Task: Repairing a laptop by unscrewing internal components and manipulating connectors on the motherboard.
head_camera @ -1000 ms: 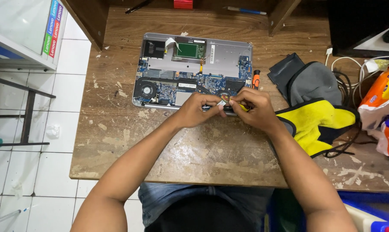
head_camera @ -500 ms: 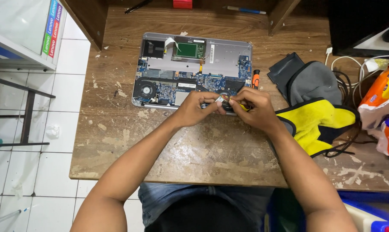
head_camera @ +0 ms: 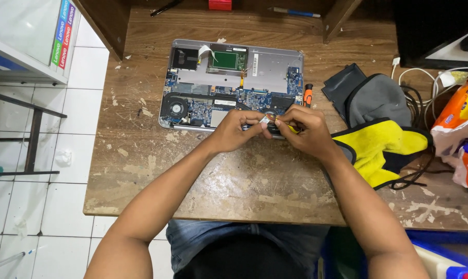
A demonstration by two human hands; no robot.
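Both hands meet at the near edge of an opened laptop (head_camera: 231, 82) lying on the worn wooden surface (head_camera: 218, 175). Left hand (head_camera: 237, 129) pinches a small silvery part (head_camera: 265, 120) between its fingertips; right hand (head_camera: 301, 129) is closed around a yellow-handled tool (head_camera: 292, 128) whose tip touches that part. An orange-handled screwdriver (head_camera: 308, 95) lies just beside the laptop, with a yellow and grey bag (head_camera: 378, 134) to the right.

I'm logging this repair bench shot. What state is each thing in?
Laptop: bottom cover off, boards and fan exposed, flat on table.
Left hand: pinching a small metal part.
Right hand: grip on a yellow-handled tool.
Orange screwdriver: lying unused beside laptop.
Yellow cloth: crumpled.
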